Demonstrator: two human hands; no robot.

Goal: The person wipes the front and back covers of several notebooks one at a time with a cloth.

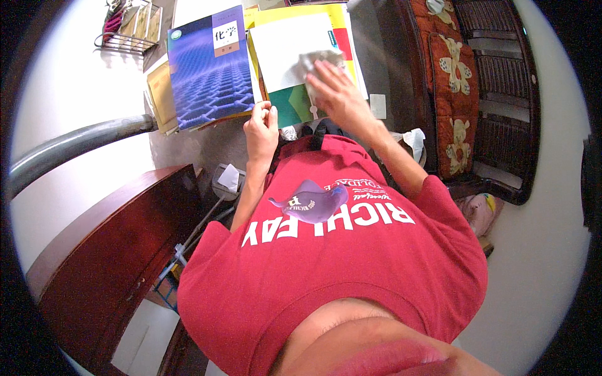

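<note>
My left hand has its fingers curled at the lower right corner of a blue-purple chemistry textbook. Its fingertips touch the seam between this book and a white and green book; whether they pinch an edge is hidden. On the right, my right hand presses a crumpled greyish cloth or tissue flat on the white and green book. That hand is slightly blurred. Beneath and behind it shows a yellow and red cover.
A worn yellowish book sticks out under the textbook. A wire basket stands at the far left. Left of me are a thick metal rail and a dark red wooden panel. A wooden bench with red cushions stands at right.
</note>
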